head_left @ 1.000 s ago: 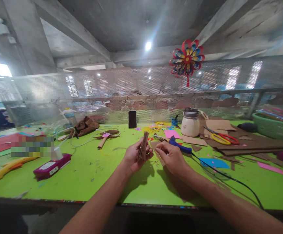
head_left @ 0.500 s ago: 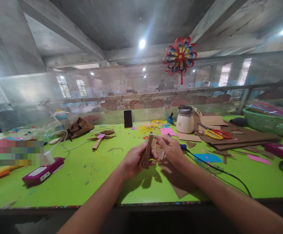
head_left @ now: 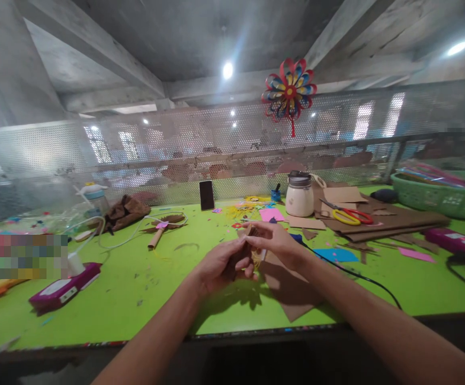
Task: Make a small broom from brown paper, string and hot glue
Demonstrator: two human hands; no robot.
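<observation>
My left hand (head_left: 224, 262) is closed around a pleated strip of brown paper (head_left: 252, 230), most of it hidden behind the fingers. My right hand (head_left: 276, 240) meets it at the top, thumb and fingertips pinched on the paper's upper end. Yellow thread (head_left: 257, 263) shows between the two hands. Below the right forearm lies a flat sheet of brown paper (head_left: 291, 294). A blue tool (head_left: 296, 238) with a black cord is partly hidden behind the right wrist.
Scissors (head_left: 347, 215) lie on brown paper (head_left: 401, 222) beside a white jar (head_left: 300, 198). A phone (head_left: 207, 195) stands at the back. Left are a brown paper piece with a rolled handle (head_left: 157, 238) and a purple power strip (head_left: 66, 286). A green basket (head_left: 436, 200) sits right.
The pleated paper has turned, so its folds, plain to see before, are now mostly behind my fingers. My right hand has moved left against the left hand. The view has shifted slightly.
</observation>
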